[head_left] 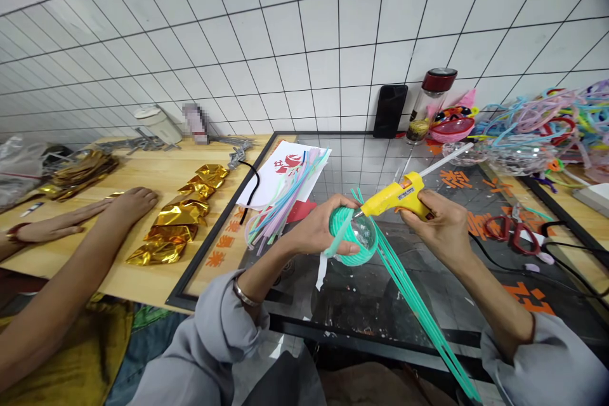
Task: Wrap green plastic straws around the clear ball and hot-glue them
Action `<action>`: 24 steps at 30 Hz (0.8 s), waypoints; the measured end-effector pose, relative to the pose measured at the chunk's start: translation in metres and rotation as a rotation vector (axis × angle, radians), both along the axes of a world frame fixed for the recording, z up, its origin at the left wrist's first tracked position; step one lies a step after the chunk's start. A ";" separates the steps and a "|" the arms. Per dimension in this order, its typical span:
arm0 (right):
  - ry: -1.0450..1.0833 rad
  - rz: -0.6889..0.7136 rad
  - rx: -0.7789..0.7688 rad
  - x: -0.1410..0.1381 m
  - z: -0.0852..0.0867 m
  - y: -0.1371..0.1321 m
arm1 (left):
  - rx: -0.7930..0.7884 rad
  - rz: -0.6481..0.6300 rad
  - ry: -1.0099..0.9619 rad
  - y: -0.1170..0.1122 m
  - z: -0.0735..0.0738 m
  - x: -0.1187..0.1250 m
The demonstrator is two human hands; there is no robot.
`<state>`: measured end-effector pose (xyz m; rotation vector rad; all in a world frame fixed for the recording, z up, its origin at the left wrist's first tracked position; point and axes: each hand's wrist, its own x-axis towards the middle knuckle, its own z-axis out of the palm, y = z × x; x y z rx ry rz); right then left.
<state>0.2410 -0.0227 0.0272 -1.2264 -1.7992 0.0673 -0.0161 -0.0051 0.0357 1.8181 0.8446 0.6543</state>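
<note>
While your right fingers clasp the hot-glue gun, left fingers sensibly grasp the light-looking teal-wound ball by its side.

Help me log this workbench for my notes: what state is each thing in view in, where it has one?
Ball: partly wrapped in green cord, clear part showing
Glue gun: nozzle at the ball, glue stick protruding; heat unknown
Left hand: holding the ball
Right hand: gripping the glue gun
Phone: propped upright, screen dark
Bottle: lid on
Scissors: lying down
Gold foil: crumpled
Pastel strips: loosely bunched
</note>
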 end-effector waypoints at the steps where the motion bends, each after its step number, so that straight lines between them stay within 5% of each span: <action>1: -0.004 -0.010 0.004 0.000 0.000 0.000 | 0.000 0.001 -0.006 0.000 -0.001 0.000; 9: 0.019 -0.012 -0.013 -0.003 0.001 0.000 | 0.023 -0.005 0.007 0.001 0.000 0.000; 15: 0.168 -0.096 -0.185 -0.001 -0.011 0.005 | 0.003 -0.015 -0.013 0.002 -0.002 -0.001; 20: 0.285 -0.026 -0.307 0.005 -0.019 0.011 | 0.022 -0.040 -0.057 0.003 -0.004 -0.001; 24: 0.341 -0.044 -0.300 0.012 -0.022 0.017 | 0.069 -0.046 -0.060 0.004 -0.006 -0.001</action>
